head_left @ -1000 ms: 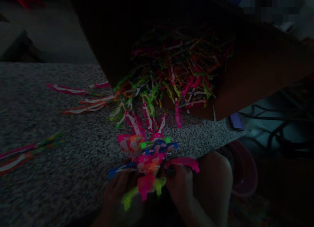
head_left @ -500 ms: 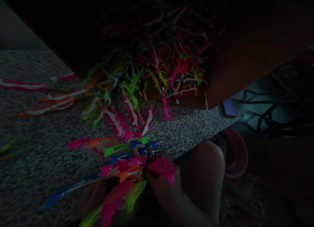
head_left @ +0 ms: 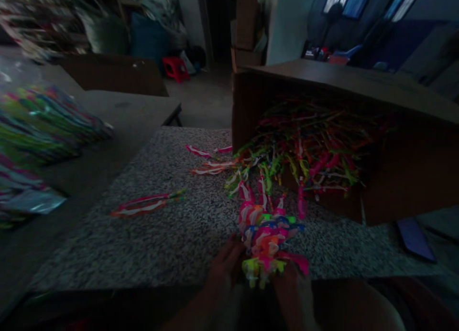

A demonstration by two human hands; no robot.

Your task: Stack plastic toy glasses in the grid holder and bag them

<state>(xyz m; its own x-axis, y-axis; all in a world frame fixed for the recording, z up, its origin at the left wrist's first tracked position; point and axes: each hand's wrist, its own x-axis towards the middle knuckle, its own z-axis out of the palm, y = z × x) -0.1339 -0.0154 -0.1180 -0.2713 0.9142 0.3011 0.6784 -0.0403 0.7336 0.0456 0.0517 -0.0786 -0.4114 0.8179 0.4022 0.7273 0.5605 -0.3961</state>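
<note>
A bundle of brightly coloured plastic pieces, pink, orange, blue and yellow-green, stands at the near edge of the speckled tabletop. My left hand is at its left side, fingers bent against it. On its right, my right hand holds the lower part, its fingers mostly hidden by the pieces. Just beyond lie more coloured strips, which spill from a cardboard box lying on its side. The picture is dim and blurred.
Loose pink and orange strips lie on the left of the tabletop. Clear bags of coloured pieces rest on a table farther left. A purple flat object is at the right edge. A red stool stands behind.
The view has lifted and shows more of the room. The bundle's spread-out pieces are now gathered more compactly between my hands, and my left hand shows beside it.
</note>
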